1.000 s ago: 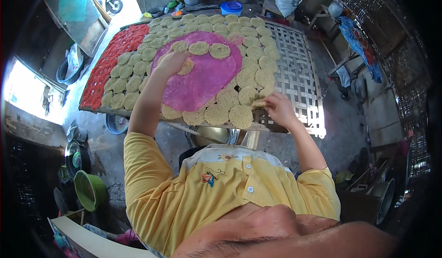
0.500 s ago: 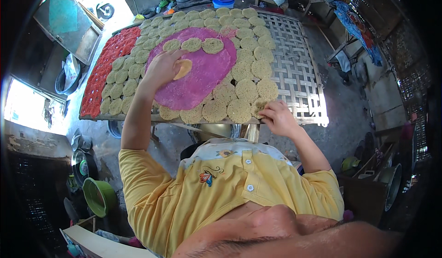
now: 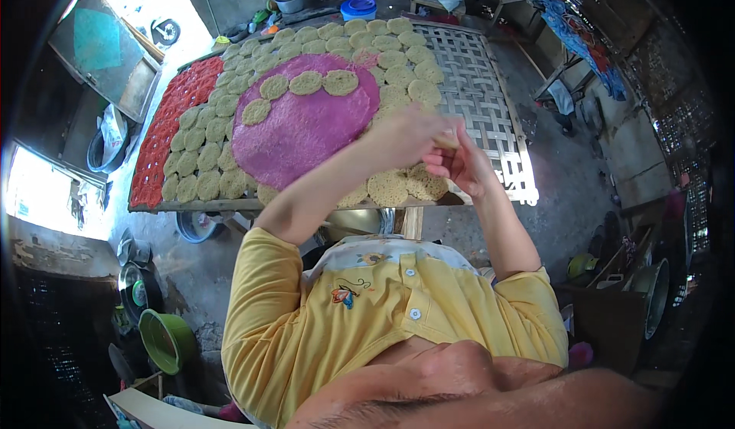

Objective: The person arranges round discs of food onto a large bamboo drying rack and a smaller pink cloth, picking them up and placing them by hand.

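Rows of round, tan, grainy crackers (image 3: 387,189) cover much of a woven bamboo tray (image 3: 490,119). Across the middle lies a pink-purple round sheet (image 3: 306,134) bearing several tan rounds (image 3: 305,83) along its far and left edges. My left hand (image 3: 409,134), smeared by motion, reaches across to the right over the near crackers; its fingers are not clear. Opposite it, my right hand (image 3: 468,167) is raised with fingers curled and thumb up, closed on a pale piece (image 3: 446,140), seemingly a round cracker. The left fingertips meet this piece.
Red lacy rounds (image 3: 172,134) fill the tray's left end. Beyond the far edge stand a blue tub (image 3: 358,8) and a grey basin (image 3: 291,0). A green basin (image 3: 164,341) is at lower left. A cloth-draped bench (image 3: 582,46) stands at far right.
My left hand has left the purple sheet and swung right, uncovering a tan round at the sheet's left edge. My right hand has risen from the tray's near corner to meet it.
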{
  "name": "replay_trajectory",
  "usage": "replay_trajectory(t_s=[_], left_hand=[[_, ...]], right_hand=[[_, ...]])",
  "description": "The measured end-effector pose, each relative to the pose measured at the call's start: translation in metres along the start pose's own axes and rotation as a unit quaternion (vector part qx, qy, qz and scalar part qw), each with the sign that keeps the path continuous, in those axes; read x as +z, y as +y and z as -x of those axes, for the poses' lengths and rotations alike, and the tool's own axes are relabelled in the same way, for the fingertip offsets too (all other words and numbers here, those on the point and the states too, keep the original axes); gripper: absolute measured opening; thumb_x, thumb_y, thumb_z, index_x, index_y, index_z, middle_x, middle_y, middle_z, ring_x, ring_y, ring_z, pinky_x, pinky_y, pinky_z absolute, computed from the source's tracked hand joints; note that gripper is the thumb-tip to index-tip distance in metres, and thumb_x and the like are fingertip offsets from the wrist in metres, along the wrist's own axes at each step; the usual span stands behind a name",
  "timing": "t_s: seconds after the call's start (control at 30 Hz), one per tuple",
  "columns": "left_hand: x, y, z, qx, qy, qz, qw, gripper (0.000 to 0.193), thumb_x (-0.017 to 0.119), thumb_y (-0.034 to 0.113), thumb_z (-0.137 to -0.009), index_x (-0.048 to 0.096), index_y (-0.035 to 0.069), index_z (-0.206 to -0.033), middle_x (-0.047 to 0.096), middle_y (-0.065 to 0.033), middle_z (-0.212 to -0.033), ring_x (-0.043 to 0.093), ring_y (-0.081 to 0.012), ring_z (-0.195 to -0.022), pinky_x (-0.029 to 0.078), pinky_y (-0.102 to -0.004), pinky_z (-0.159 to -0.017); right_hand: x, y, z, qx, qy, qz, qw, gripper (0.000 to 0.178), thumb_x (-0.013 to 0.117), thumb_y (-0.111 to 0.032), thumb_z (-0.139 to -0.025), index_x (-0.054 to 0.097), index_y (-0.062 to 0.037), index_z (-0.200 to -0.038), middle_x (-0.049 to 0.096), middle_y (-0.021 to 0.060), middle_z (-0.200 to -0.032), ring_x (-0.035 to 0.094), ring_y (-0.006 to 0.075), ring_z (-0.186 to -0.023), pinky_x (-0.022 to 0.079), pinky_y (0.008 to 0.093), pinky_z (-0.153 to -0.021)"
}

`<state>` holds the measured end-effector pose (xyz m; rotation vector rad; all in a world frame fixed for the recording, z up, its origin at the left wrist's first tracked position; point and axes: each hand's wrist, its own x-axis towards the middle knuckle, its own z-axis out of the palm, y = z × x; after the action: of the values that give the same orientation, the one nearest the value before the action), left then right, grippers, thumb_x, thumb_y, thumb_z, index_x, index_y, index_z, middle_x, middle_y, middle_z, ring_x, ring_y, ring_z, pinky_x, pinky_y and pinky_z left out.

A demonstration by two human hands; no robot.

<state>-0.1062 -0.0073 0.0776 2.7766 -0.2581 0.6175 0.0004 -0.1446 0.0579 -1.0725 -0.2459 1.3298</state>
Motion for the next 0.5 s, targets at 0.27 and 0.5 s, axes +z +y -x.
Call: replay_trajectory(t_s=[0.27,0.5], left_hand=[[0.001,0.003,0.009,0.007,0.004,0.067,0.998,0.055,0.064,0.017,-0.069,0.042,0.011,-0.119,0.047,-0.0083,-0.116,0.041,-0.0229,-0.111,0.029,-0.0383,-0.096],[-0.029,-0.047,0.044,-0.219,0.082,0.061,0.970,0.051,0.063,0.021,-0.072,0.045,0.013,-0.118,0.047,-0.0126,-0.118,0.043,-0.0291,-0.110,0.034,-0.0383,-0.093]], right_hand=[[-0.071,-0.002,0.029,-0.225,0.162,0.219,0.936,0.055,0.055,0.002,-0.075,0.034,-0.0027,-0.126,0.056,0.0049,-0.083,0.052,0.0083,-0.068,0.043,0.0211,-0.061],[-0.084,0.024,0.025,-0.124,0.127,0.218,0.960,0.050,0.052,0.001,-0.078,0.035,-0.0040,-0.125,0.056,0.0080,-0.094,0.056,0.0132,-0.080,0.047,0.0253,-0.070]])
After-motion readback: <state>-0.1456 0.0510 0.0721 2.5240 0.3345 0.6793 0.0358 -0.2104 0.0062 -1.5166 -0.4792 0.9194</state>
